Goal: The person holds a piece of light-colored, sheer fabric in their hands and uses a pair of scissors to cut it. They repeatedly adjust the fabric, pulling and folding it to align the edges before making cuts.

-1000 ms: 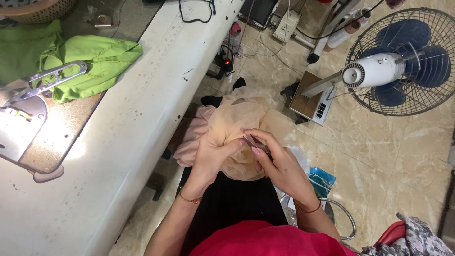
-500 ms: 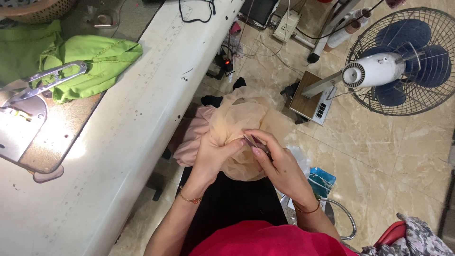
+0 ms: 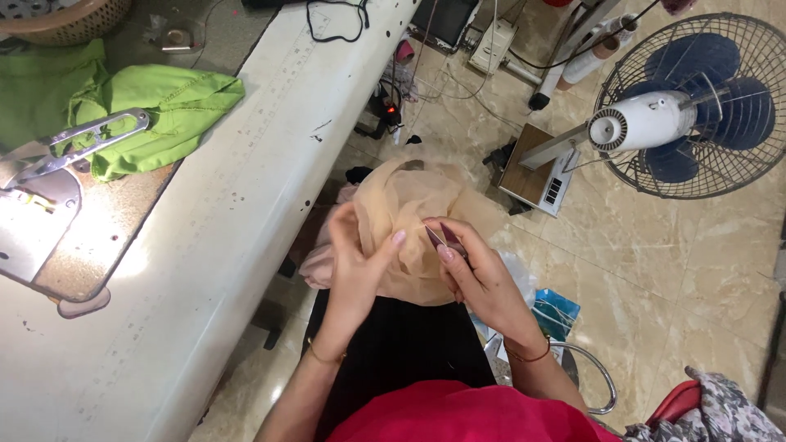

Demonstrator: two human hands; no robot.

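A bunched piece of sheer peach fabric [image 3: 409,200] lies in my lap, over a black skirt. My left hand [image 3: 360,262] pinches a fold of this fabric from the left. My right hand [image 3: 479,274] holds small thread snips [image 3: 438,237], their tips pointing at the fabric next to my left fingertips. Both hands sit close together just right of the white sewing table [image 3: 229,213].
Green cloth [image 3: 155,115] and metal thread snips [image 3: 82,143] lie on the table by the lit sewing machine plate [image 3: 41,221]. A standing fan [image 3: 688,123], a wooden box [image 3: 536,172], cables and a power strip [image 3: 491,37] occupy the tiled floor. A woven basket [image 3: 65,20] sits far left.
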